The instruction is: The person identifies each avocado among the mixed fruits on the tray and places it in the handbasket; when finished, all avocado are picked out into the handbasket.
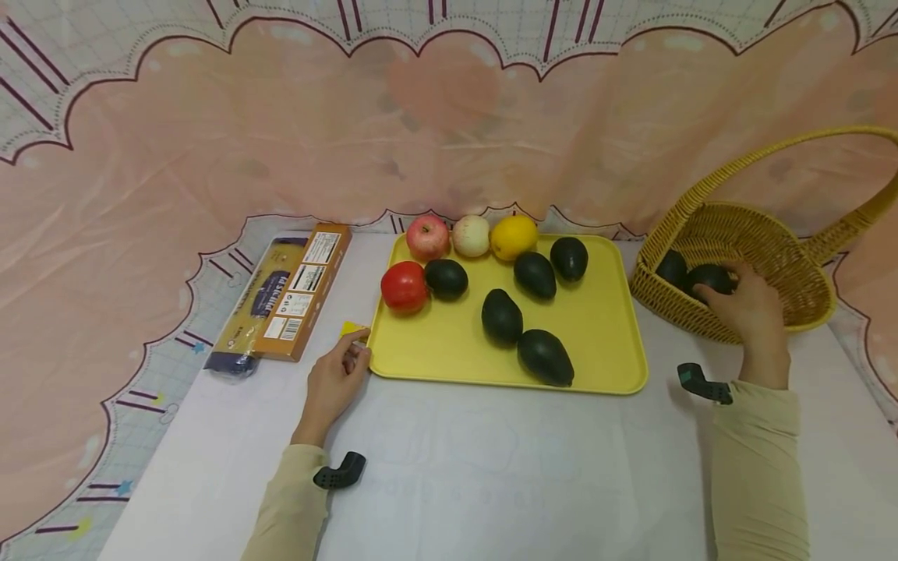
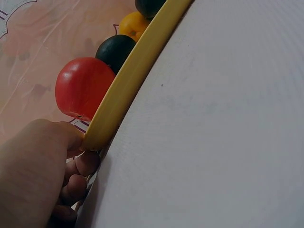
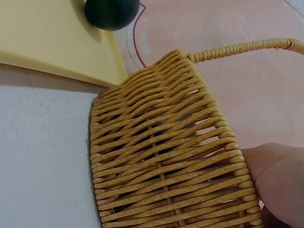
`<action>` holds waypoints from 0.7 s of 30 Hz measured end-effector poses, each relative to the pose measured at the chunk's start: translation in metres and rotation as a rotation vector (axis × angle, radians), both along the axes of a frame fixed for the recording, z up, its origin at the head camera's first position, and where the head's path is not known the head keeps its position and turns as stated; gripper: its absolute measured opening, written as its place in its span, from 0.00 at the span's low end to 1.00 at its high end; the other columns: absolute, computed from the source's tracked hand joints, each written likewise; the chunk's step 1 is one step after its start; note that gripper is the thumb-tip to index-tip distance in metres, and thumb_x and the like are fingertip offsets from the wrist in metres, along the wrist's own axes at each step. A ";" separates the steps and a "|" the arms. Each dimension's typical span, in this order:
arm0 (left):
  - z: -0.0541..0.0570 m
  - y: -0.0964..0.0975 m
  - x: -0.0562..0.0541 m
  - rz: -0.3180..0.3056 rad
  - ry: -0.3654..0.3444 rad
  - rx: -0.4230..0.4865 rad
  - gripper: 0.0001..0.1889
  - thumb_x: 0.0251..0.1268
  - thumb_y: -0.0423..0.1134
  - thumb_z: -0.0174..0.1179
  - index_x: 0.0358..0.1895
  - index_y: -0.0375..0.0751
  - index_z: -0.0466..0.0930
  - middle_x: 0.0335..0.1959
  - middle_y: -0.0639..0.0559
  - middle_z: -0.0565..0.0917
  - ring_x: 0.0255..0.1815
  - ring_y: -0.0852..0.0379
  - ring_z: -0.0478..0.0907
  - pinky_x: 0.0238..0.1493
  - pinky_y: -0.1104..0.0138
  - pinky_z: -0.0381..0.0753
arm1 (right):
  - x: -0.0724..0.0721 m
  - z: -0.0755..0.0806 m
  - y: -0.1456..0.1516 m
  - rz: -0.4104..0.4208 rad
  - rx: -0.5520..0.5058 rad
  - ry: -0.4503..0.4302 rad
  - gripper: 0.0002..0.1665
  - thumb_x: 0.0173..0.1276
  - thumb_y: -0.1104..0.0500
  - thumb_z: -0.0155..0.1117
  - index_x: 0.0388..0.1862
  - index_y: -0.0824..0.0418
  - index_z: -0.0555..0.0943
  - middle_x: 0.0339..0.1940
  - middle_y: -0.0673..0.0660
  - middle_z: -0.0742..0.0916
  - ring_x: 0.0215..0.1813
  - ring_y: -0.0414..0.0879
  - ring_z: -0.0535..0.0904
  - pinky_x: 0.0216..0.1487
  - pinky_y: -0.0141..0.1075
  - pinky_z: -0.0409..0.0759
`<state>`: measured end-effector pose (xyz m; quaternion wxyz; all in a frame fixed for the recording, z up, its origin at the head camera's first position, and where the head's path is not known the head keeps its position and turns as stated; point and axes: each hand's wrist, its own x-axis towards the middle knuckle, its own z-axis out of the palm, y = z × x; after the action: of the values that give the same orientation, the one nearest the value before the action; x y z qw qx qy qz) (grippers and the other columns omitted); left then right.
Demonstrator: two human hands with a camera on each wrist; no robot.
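My right hand [image 1: 754, 304] reaches into the yellow wicker basket [image 1: 807, 269] and holds a dark green avocado [image 1: 707, 279], thumb on its near side. Another avocado [image 1: 671, 269] lies beside it in the basket. In the right wrist view the woven wall [image 3: 166, 152] hides most of the hand and fruit. My left hand [image 1: 335, 386] grips the left front corner of the yellow tray [image 1: 435, 354]; in the left wrist view its thumb lies at the rim [image 2: 118, 95] with curled fingers below. Several avocados [image 1: 501, 318] lie on the tray.
Along the tray's back sit a pink apple [image 1: 427, 237], a pale round fruit [image 1: 471, 236] and a yellow fruit [image 1: 514, 237]. A red tomato-like fruit [image 1: 404, 287] is at its left. Left of the tray lie an orange-brown box [image 1: 305, 292] and a plastic-wrapped package [image 1: 256, 304].
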<state>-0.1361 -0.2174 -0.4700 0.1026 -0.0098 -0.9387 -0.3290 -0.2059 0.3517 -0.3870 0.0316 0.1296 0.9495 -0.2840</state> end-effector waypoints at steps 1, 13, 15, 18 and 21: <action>0.000 0.000 0.000 0.000 -0.002 -0.002 0.17 0.66 0.40 0.55 0.57 0.49 0.76 0.26 0.52 0.78 0.20 0.60 0.65 0.23 0.68 0.61 | 0.000 0.000 0.000 0.000 0.002 -0.002 0.51 0.66 0.34 0.48 0.75 0.64 0.49 0.65 0.81 0.64 0.61 0.81 0.57 0.55 0.69 0.59; -0.001 0.000 0.000 -0.004 0.002 -0.003 0.17 0.66 0.41 0.55 0.57 0.49 0.76 0.26 0.53 0.78 0.20 0.60 0.65 0.23 0.69 0.61 | 0.001 0.001 -0.001 0.000 0.002 0.001 0.48 0.67 0.35 0.45 0.75 0.64 0.50 0.67 0.79 0.63 0.62 0.80 0.57 0.55 0.69 0.59; -0.001 0.000 0.000 -0.003 0.000 -0.003 0.17 0.66 0.41 0.55 0.57 0.49 0.76 0.26 0.53 0.77 0.21 0.60 0.65 0.23 0.68 0.61 | 0.001 0.001 -0.002 0.002 -0.013 0.015 0.48 0.68 0.35 0.45 0.75 0.64 0.50 0.69 0.76 0.61 0.64 0.80 0.56 0.56 0.69 0.57; -0.001 0.000 0.000 -0.002 -0.006 -0.005 0.17 0.67 0.41 0.55 0.57 0.49 0.76 0.26 0.53 0.77 0.21 0.60 0.66 0.23 0.68 0.61 | 0.003 0.001 -0.003 0.010 -0.033 0.051 0.47 0.68 0.36 0.45 0.74 0.64 0.52 0.70 0.75 0.61 0.65 0.79 0.55 0.57 0.69 0.56; -0.001 0.000 0.000 -0.002 -0.001 -0.006 0.17 0.67 0.41 0.55 0.57 0.49 0.76 0.26 0.53 0.78 0.21 0.60 0.66 0.23 0.68 0.61 | 0.003 0.000 -0.004 0.018 -0.059 0.090 0.45 0.69 0.37 0.46 0.74 0.64 0.53 0.70 0.75 0.61 0.66 0.77 0.56 0.58 0.68 0.56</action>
<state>-0.1364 -0.2177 -0.4712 0.1015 -0.0110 -0.9398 -0.3262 -0.2025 0.3479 -0.3872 -0.0048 0.1071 0.9424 -0.3170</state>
